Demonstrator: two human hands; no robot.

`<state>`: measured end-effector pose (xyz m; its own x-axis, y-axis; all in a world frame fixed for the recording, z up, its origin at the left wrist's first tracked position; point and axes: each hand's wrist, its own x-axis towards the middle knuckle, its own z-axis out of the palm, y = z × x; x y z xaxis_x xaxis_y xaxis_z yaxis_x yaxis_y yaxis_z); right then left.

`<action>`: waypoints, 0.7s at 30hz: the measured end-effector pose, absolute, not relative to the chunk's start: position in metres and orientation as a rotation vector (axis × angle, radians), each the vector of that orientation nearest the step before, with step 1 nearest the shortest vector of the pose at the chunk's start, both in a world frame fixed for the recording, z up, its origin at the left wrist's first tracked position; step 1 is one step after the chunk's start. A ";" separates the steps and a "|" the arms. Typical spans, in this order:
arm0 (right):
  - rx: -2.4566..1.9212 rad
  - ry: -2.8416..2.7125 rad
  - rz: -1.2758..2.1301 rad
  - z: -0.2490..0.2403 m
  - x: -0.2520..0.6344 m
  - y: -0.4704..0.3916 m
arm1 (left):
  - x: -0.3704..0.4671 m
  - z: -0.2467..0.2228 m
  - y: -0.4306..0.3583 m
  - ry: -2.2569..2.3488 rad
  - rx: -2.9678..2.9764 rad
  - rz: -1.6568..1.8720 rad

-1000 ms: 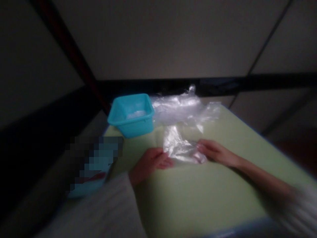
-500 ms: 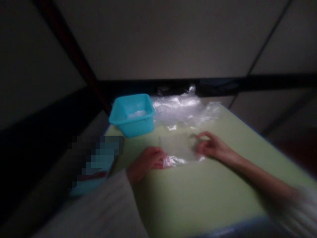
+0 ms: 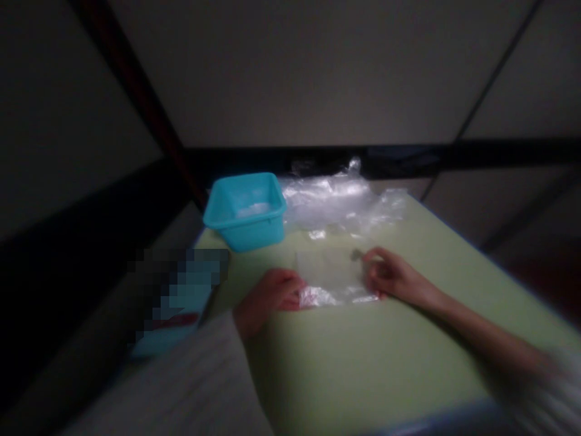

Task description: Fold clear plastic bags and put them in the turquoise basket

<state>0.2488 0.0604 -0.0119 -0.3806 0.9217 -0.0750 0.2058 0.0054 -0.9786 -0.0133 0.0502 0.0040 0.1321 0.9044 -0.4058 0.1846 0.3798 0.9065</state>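
A clear plastic bag (image 3: 333, 272) lies flat on the green tabletop between my hands, its near edge shiny and creased. My left hand (image 3: 284, 289) is closed on the bag's near left corner, with fingers pressed together. At the right edge is my right hand (image 3: 385, 272); its lower fingers are curled in against the plastic and its index finger arches above them. A small dark spot shows beside that fingertip, too blurred to name. Beyond the hands, a turquoise plastic basin (image 3: 254, 233) stands at the back left with some whitish, see-through material inside.
A heap of crumpled clear plastic (image 3: 336, 197) covers the back of the table (image 3: 354, 363), right of the basin. Left of the table is a partly pixelated light-blue surface (image 3: 181, 315) with a dark red strip. Pale panels (image 3: 318, 72) rise behind the table.
My right hand has shifted slightly right and its fingers look more curled at the bag's edge. The bag lies a little straighter. My left hand stays at the same corner.
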 end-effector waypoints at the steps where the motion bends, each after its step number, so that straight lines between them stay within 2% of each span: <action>1: -1.177 -1.643 1.425 -0.012 0.249 0.060 | -0.014 0.005 0.050 1.358 1.096 0.707; 21: -1.196 -1.749 1.455 -0.009 0.249 0.055 | -0.020 -0.008 0.056 1.348 1.394 0.670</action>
<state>0.2489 0.0555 -0.0087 -0.4429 0.8889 -0.1169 0.2767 0.0115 -0.9609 -0.0196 0.0558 -0.0078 0.2122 0.9426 -0.2578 0.3633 0.1689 0.9163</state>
